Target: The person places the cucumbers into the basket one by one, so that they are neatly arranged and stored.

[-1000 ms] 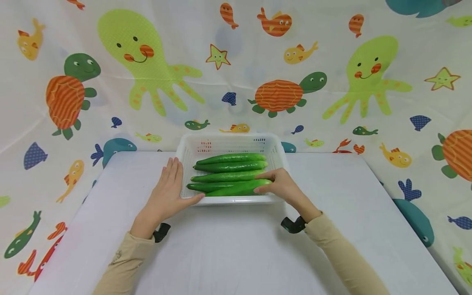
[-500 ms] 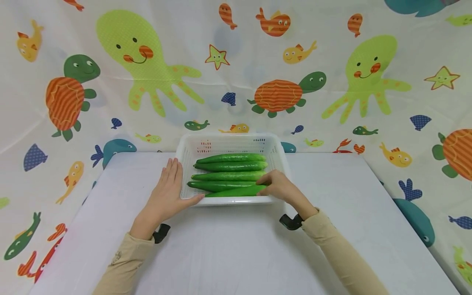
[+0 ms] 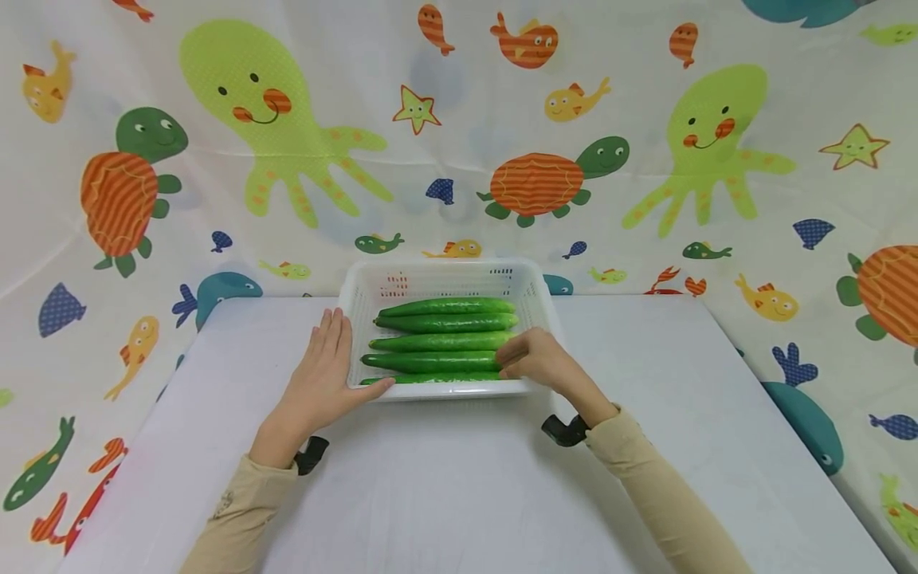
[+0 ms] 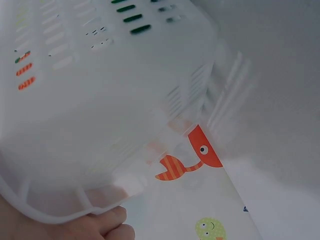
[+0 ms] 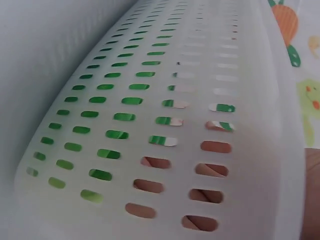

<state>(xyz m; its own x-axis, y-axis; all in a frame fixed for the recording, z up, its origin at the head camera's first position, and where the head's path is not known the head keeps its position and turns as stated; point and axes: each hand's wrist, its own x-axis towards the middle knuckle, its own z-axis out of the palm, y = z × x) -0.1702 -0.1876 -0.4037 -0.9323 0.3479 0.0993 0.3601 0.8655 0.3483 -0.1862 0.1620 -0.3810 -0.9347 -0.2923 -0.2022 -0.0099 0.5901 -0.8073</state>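
Note:
A white plastic basket (image 3: 459,390) with slotted walls holds several long green cucumbers (image 3: 437,343), lying side by side. My left hand (image 3: 315,375) rests flat against the basket's left end with straight fingers, its thumb on the front rim. My right hand (image 3: 539,360) reaches over the front right corner, fingers bent round the right end of the front cucumber (image 3: 441,378), which lies along the front wall. In the right wrist view, those fingers (image 5: 207,196) show through the slots. The front wall hides part of this cucumber.
The basket stands at the back of a white-covered table (image 3: 430,486), close to a hanging cloth (image 3: 459,143) printed with sea animals. A black wrist camera (image 3: 565,430) sits below the right wrist, another camera (image 3: 312,456) below the left.
The front cucumber has gone down from its slanted pose and now lies level along the front wall. My right hand has shifted slightly left; the left hand stays against the basket.

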